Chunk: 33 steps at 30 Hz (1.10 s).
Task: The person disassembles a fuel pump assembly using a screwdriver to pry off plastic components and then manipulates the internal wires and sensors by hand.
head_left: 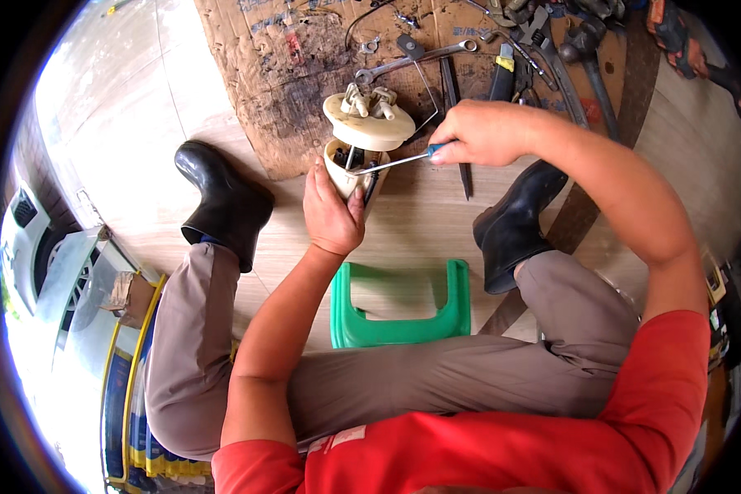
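**Cream pump module held upright, screwdriver tip at its body**

The cream plastic pump module (362,144) stands just above the floor, between the person's two black rubber boots and in front of a green plastic stool (399,306). Its round cap, with short nozzles on top, sits raised on thin rods above the cup-shaped lower housing.

The left hand (331,212) grips the lower housing from below, fingers wrapped around its wall, thumb against the side.

The right hand (482,132) is closed round the blue handle of a screwdriver (395,161), fingers pressed together. The shaft runs leftward and the tip meets the gap under the cap; exact contact point appears to be inside the housing, though the view is too small to confirm.

Behind the module lies stained cardboard (280,74) carrying a combination spanner (416,59), pliers and further tools.
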Each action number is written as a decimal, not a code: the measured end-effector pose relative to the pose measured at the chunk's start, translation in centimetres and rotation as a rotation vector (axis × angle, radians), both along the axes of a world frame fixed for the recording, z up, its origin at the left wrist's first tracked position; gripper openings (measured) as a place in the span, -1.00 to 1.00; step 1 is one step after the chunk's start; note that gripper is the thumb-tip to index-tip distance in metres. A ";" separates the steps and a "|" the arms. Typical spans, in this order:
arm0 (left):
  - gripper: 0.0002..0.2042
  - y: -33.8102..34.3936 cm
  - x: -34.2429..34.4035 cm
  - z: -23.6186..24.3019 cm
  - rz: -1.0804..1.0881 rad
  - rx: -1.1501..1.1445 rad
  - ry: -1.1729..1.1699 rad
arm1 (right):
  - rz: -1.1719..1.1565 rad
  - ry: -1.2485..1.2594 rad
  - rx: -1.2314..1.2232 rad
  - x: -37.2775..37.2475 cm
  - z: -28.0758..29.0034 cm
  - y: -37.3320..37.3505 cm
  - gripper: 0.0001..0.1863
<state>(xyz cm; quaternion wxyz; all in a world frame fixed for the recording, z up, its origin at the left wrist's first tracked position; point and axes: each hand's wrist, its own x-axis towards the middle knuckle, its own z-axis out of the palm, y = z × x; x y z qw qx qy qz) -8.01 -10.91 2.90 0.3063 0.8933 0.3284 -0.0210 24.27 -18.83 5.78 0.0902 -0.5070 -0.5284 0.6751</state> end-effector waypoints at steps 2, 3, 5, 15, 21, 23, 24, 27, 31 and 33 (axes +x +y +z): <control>-0.23 -0.4 0.2 -0.1 -0.008 0.045 0.015 | 0.028 0.025 -0.174 0.3 0.0 0.8 -0.65; -0.22 -0.4 0.4 -0.3 -0.004 0.062 -0.001 | 0.062 -0.013 -0.160 0.3 0.6 1.1 -0.64; -0.22 -0.7 0.1 -0.4 -0.005 0.071 0.016 | 0.121 -0.091 -0.140 0.3 2.1 2.1 -0.62; -0.21 -0.5 0.9 0.5 0.032 0.061 0.024 | 0.177 0.055 -0.302 1.9 -1.5 4.0 -0.58; -0.21 -0.6 0.5 0.5 0.043 0.073 0.031 | 0.128 0.136 -0.488 2.1 -2.9 4.1 -0.59; -0.20 -0.5 0.2 0.5 0.042 0.054 0.028 | 0.149 0.167 -0.537 2.1 -4.1 4.3 -0.60; -0.20 -0.4 0.4 0.4 0.046 0.053 0.021 | 0.133 0.197 -0.579 2.3 -4.6 4.4 -0.61; -0.20 -0.4 0.5 0.6 0.054 0.042 0.045 | 0.116 0.293 -0.672 2.1 -5.6 4.6 -0.61; -0.20 -0.6 0.5 0.8 0.057 0.049 0.034 | 0.165 0.255 -0.551 2.3 -4.3 4.8 -0.59; -0.20 -1.0 0.3 0.3 0.049 0.095 0.020 | 0.222 0.097 -0.384 1.8 -2.5 5.5 -0.58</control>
